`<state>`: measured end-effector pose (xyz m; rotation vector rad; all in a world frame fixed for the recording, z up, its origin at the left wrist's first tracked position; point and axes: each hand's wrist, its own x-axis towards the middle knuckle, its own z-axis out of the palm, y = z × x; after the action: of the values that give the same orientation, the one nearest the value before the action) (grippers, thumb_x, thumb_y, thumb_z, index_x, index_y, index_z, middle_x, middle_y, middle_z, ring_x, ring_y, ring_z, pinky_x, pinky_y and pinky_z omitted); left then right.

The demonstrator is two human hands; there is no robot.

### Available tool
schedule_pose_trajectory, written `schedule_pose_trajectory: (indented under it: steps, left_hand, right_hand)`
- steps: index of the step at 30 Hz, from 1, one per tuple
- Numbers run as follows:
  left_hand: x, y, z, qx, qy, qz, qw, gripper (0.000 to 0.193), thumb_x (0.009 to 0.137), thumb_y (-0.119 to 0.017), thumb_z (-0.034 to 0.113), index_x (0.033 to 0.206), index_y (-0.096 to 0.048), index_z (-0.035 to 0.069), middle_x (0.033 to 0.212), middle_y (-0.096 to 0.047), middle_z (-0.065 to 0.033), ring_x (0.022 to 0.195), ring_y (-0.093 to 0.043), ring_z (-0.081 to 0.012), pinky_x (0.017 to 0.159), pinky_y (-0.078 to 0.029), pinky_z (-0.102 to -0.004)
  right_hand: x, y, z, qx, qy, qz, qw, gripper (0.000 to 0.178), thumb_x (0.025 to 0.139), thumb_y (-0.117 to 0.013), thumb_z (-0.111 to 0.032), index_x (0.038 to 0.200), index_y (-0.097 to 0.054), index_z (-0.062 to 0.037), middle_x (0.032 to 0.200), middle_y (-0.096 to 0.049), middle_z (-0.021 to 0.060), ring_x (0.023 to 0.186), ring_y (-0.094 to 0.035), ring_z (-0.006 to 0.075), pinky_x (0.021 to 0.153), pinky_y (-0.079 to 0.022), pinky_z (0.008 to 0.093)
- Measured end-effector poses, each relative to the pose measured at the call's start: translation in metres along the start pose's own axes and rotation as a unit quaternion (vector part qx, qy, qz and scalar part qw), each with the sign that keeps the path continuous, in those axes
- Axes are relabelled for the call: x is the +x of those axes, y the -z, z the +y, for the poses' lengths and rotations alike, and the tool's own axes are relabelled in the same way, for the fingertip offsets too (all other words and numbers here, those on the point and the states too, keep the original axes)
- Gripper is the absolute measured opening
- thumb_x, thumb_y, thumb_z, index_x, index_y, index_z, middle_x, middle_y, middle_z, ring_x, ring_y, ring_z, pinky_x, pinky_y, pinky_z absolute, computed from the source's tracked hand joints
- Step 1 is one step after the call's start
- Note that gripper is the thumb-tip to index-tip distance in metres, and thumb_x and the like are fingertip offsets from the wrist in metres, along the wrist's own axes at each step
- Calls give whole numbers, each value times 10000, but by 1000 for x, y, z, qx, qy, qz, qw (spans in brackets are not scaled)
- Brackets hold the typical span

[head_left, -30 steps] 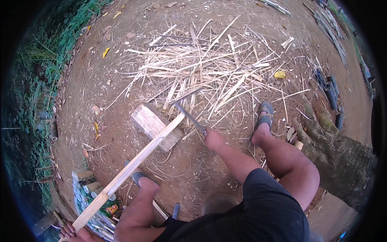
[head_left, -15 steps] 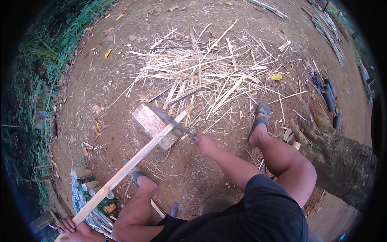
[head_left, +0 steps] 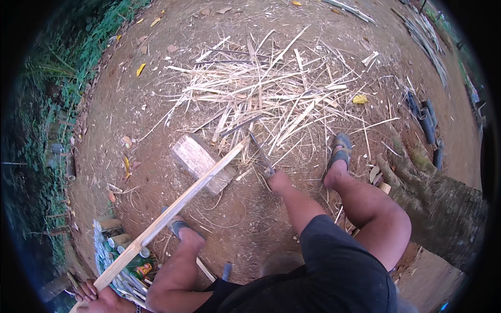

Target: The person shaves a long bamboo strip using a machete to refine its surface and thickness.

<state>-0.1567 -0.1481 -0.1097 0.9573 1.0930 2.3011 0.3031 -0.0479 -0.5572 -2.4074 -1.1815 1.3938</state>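
A long, pale split bamboo strip (head_left: pixel 177 204) runs from the lower left up across a squared wooden block (head_left: pixel 194 155). Its lower end is in my left hand (head_left: pixel 104 299), fingers wrapped round it, at the bottom left of the view. My right hand (head_left: pixel 280 181) is closed on the handle of a knife (head_left: pixel 260 152) with a thin dark blade. The blade points up and away, its tip close to the far end of the strip. Whether it touches the strip I cannot tell.
A heap of bamboo shavings and slivers (head_left: pixel 255 86) covers the ground beyond the block. Cut bamboo pieces (head_left: pixel 117 240) lie at lower left by my foot. A thick log or root (head_left: pixel 438 208) is on the right, with dark tubes (head_left: pixel 427 122) beyond it.
The knife has moved right and off the middle of the strip to near its far end, its blade now more upright. The strip and my left hand have hardly moved.
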Motion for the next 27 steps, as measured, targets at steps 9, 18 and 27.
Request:
schedule_pose_trajectory:
  steps: [9,18,27]
  left_hand:
    - [-11,-5,-13,81,-13,144,986,493,1024,-220,467,714,-347,106,600,-306,-12,513,-292,-143,514,-311,-275]
    - [-19,-18,-12,108,-46,140,983,448,1033,-250,422,720,-331,111,600,-281,-8,507,-277,-138,505,-301,-273]
    - [-18,-21,-15,100,-61,127,985,431,1032,-275,412,742,-355,103,606,-293,-9,520,-278,-137,496,-287,-261]
  right_hand:
    - [-101,5,-71,-41,285,-68,955,223,889,-522,-141,1097,-575,-82,974,-654,203,902,-647,366,767,-520,464]
    - [-74,35,-95,-102,182,-65,976,247,869,-533,-119,1110,-587,-117,944,-662,165,862,-652,334,764,-524,451]
    - [-28,25,-49,-97,145,-2,985,282,831,-599,-122,1110,-577,-89,986,-662,207,910,-650,369,801,-514,470]
